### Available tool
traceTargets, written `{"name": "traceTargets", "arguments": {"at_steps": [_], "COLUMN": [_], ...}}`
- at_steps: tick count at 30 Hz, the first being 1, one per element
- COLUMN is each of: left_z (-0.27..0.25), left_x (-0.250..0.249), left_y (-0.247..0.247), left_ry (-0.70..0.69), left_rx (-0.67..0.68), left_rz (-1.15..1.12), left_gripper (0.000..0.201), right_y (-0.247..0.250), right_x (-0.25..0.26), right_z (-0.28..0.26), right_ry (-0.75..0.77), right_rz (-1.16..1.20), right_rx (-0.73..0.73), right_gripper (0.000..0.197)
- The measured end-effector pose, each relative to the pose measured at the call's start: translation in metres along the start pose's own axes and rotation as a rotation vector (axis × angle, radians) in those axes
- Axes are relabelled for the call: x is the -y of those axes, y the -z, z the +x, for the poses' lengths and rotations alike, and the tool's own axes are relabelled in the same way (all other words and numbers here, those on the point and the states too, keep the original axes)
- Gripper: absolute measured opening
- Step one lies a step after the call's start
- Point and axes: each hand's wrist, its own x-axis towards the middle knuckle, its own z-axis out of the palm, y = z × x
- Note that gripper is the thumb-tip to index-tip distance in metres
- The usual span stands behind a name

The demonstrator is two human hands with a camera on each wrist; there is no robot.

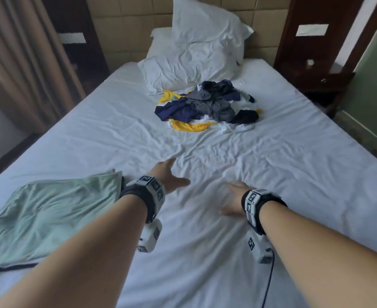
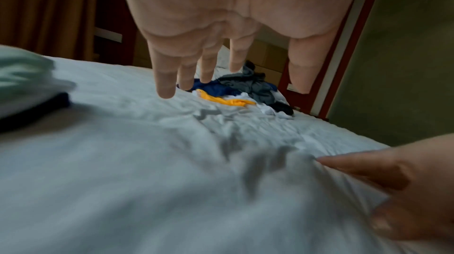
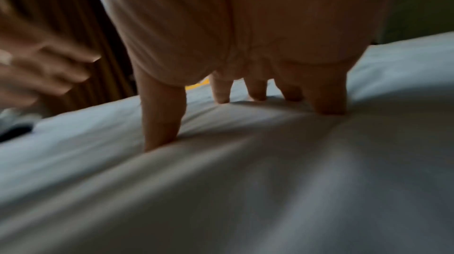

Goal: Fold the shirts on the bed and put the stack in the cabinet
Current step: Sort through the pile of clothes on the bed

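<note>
Beyond both hands, toward the headboard, the heap of shirts (image 1: 207,105) lies crumpled on the bed (image 1: 294,165), navy, grey, yellow and white tangled together; its longer spread runs across the mattress, and no single shirt's direction can be told. The left hand (image 1: 168,176) hovers with fingers spread and straight, holding nothing. The right hand (image 1: 233,200) presses its straight fingers (image 3: 162,122) into the wrinkled white sheet. A pale green cloth (image 1: 50,214) lies left of the left hand. Two white pillows (image 1: 196,54) lean on a padded headboard; curtains hang far left.
</note>
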Motion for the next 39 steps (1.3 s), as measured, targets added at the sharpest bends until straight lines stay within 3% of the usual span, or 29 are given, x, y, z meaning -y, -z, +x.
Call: {"name": "traceTargets", "arguments": {"at_steps": [4, 7, 12, 15, 17, 19, 22, 24, 28, 33, 36, 39], "left_z": [0.042, 0.085, 0.138, 0.162, 0.170, 0.174, 0.181, 0.187, 0.200, 0.209, 0.210, 0.210], "left_x": [-0.022, -0.035, -0.051, -0.062, -0.064, -0.063, -0.057, -0.054, -0.052, -0.048, -0.048, -0.051], "left_y": [-0.028, -0.046, -0.047, -0.051, -0.054, -0.055, -0.055, -0.056, -0.060, -0.065, -0.065, -0.063], "left_ry": [-0.010, 0.005, 0.089, 0.082, 0.067, 0.062, 0.062, 0.055, 0.056, 0.058, 0.057, 0.075], "left_rx": [0.051, 0.096, 0.255, 0.352, 0.379, 0.393, 0.419, 0.444, 0.493, 0.514, 0.522, 0.551], "left_rz": [0.052, 0.159, 0.428, 0.564, 0.625, 0.643, 0.622, 0.625, 0.648, 0.644, 0.638, 0.641], "left_gripper": [0.100, 0.109, 0.149, 0.161, 0.160, 0.155, 0.153, 0.152, 0.151, 0.155, 0.153, 0.153], "right_y": [-0.009, -0.003, 0.002, 0.002, 0.011, 0.033, 0.071, 0.086, 0.104, 0.131, 0.143, 0.145], "right_x": [0.005, -0.005, 0.000, -0.005, -0.009, -0.009, -0.008, -0.005, 0.008, 0.019, 0.019, 0.016], "right_z": [0.030, 0.050, 0.064, 0.070, 0.076, 0.084, 0.112, 0.138, 0.193, 0.254, 0.279, 0.296], "right_ry": [-0.020, -0.016, 0.037, 0.078, 0.123, 0.128, 0.139, 0.091, 0.090, 0.194, 0.150, 0.136], "right_rz": [-0.092, -0.111, -0.277, -0.306, -0.276, -0.174, -0.056, -0.022, -0.084, -0.092, -0.232, -0.352], "right_rx": [0.100, 0.178, 0.262, 0.297, 0.317, 0.336, 0.185, 0.090, -0.201, -0.482, -0.439, -0.409], "right_gripper": [0.130, 0.125, 0.124, 0.124, 0.114, 0.089, 0.045, 0.036, 0.041, 0.075, 0.103, 0.111]}}
